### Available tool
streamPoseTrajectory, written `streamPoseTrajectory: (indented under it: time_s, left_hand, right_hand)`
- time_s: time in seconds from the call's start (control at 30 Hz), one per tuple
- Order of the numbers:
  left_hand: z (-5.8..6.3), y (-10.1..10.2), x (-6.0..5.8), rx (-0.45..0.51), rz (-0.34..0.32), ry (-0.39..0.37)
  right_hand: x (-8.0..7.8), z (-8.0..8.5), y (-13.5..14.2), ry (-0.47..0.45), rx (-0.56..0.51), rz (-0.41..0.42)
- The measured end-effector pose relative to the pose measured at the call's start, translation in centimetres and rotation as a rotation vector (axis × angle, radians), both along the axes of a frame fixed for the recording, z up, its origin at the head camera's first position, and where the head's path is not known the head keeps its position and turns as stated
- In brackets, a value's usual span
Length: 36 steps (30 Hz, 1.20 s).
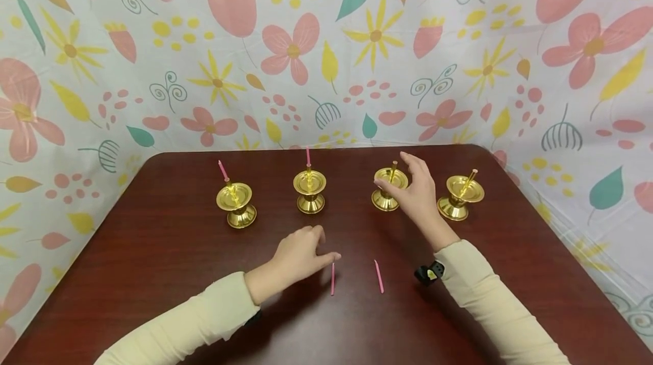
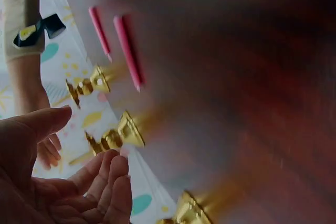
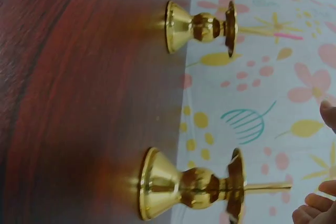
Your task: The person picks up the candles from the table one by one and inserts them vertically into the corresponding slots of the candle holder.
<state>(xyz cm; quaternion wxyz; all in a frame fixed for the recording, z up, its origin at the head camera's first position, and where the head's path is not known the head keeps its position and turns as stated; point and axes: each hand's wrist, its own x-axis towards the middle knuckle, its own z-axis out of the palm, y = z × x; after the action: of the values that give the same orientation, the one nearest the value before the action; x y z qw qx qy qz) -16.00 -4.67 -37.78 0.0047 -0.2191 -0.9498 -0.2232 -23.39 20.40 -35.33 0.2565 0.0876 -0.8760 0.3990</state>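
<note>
My left hand (image 1: pixel 298 254) hovers with thumb and fingers apart, its thumb tip just above a slim pink candle (image 1: pixel 333 280) lying on the table. A second pink candle (image 1: pixel 380 277) lies to the right. Fingers spread, my right hand (image 1: pixel 418 195) is at the third gold candle holder (image 1: pixel 385 203), thumb overlapping its dish in the head view. That holder's thin upright stem (image 3: pixel 268 187) has no candle on it, and the right wrist view shows the fingertips apart from it. In the left wrist view, the left palm (image 2: pixel 52 192) holds nothing.
Along the back, the leftmost holder (image 1: pixel 241 216) carries a tilted pink candle (image 1: pixel 223 170), and the second holder (image 1: pixel 310 204) an upright one (image 1: pixel 308 157). At the right end stands a holder (image 1: pixel 453 209) with a bare stem. A floral cloth (image 1: pixel 306 110) hangs behind the dark table (image 1: pixel 168 263).
</note>
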Motion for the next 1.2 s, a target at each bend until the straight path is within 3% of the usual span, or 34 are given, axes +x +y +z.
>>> streamPoseTrajectory:
  time_s: [0.17,0.3,0.53,0.83,1.2]
  left_hand:
    - [-0.5,0.6,1.0,-0.088,0.010,-0.062]
    - [-1.4,0.8,1.4,-0.171,0.024,-0.069]
    - [-2.4,0.7,1.8,-0.171,0.015,-0.104]
    - [-2.1,1.1,1.7,-0.159,-0.003,-0.091]
    - [-2.2,1.0,1.4,-0.136,-0.022,-0.166]
  right_hand:
    - [-0.5,-0.9,1.0,-0.165,0.043,-0.020]
    - [-1.2,-1.8,1.4,-0.273,0.059,-0.009]
    - [-2.2,-3.4,2.5,-0.395,0.009,0.032]
    - [-2.9,-3.9,2.8,-0.434,-0.012,0.036]
    - [-3.0,-4.2,2.7,-0.429,-0.058,0.037]
